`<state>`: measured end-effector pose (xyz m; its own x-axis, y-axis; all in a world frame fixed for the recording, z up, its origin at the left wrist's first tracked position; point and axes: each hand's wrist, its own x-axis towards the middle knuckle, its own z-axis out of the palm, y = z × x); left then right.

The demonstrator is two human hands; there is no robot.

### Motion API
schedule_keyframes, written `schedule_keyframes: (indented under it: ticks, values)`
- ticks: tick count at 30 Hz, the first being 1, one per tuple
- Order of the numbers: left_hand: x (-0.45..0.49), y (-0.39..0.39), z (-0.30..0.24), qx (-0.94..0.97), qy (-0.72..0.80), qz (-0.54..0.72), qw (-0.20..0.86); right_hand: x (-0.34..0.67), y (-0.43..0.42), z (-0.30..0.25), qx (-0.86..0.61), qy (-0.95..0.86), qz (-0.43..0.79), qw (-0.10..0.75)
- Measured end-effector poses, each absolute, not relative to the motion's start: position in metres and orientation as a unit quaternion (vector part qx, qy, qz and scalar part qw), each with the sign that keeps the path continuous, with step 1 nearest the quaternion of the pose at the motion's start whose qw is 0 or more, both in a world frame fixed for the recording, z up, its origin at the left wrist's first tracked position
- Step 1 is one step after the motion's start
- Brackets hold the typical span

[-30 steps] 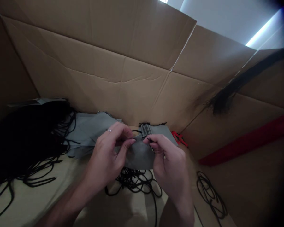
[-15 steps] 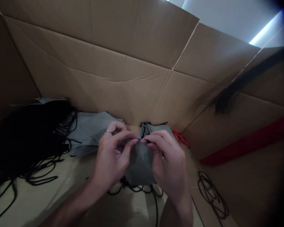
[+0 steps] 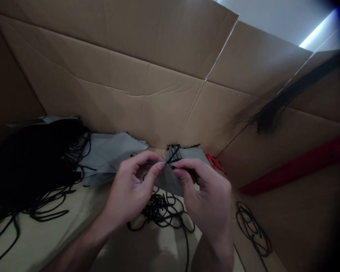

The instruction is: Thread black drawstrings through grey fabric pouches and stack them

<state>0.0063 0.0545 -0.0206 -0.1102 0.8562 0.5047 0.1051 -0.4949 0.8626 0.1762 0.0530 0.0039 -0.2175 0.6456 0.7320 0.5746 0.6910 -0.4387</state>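
Both my hands work close together over the floor of a big cardboard box. My left hand (image 3: 132, 189) pinches the top edge of a small grey cloth piece (image 3: 170, 181) between thumb and fingers. Its other side is pinched by my right hand (image 3: 205, 190), together with a short black cord end (image 3: 172, 154) that sticks up above the fingers. Beneath my hands lies a loose tangle of black cord (image 3: 161, 211). Just behind them stands a neat stack of grey pieces (image 3: 187, 153).
Cardboard walls (image 3: 147, 87) close in the space on all sides. A large heap of black cords (image 3: 31, 166) and a pile of grey cloth (image 3: 107, 155) lie at the left. Something red (image 3: 215, 163) and a red strip (image 3: 297, 162) sit at right, a cord coil (image 3: 252, 230) below.
My hands have drawn closer together and bunched the grey piece up smaller. The black cord end now pokes up between my fingertips, and the tangle beneath shows more.
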Motion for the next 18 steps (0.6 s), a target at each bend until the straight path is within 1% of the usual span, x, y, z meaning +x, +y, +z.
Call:
schedule_keyframes:
  ticks: [8, 18]
  values:
    - [0.0021, 0.0529, -0.0186, 0.613, 0.408, 0.623, 0.265, 0.1802, 0.0514, 0.0081, -0.379, -0.792, 0.038, 0.477]
    - [0.0004, 0.0543, -0.0198, 0.612, 0.410, 0.620, 0.271, 0.1781, 0.0508, 0.0073, -0.373, -0.800, 0.003, 0.470]
